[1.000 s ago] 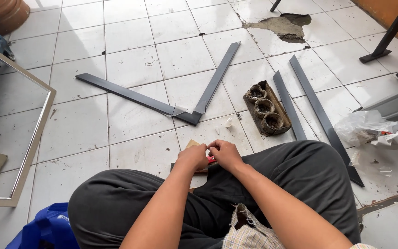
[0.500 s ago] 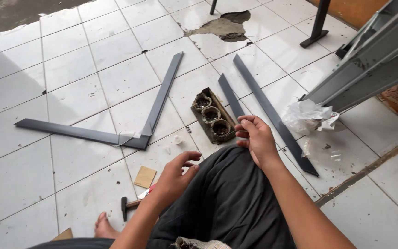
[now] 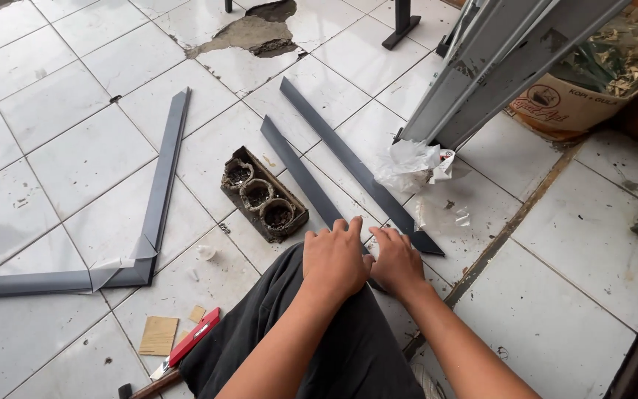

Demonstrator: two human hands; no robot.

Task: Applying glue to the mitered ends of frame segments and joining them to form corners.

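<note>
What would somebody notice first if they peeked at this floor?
Probably the two hands, left hand and right hand, side by side over the knee, reaching to the grey metal strips on the white tiles. Just left of the strips lies a dirty block with three round holes, and a red-handled tool lies bottom left.

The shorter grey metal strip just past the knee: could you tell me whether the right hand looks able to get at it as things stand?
Probably yes. The right hand is empty and rests right at the near end of the shorter grey strip, with nothing lying between them; the left hand sits beside it, not across it.
</note>
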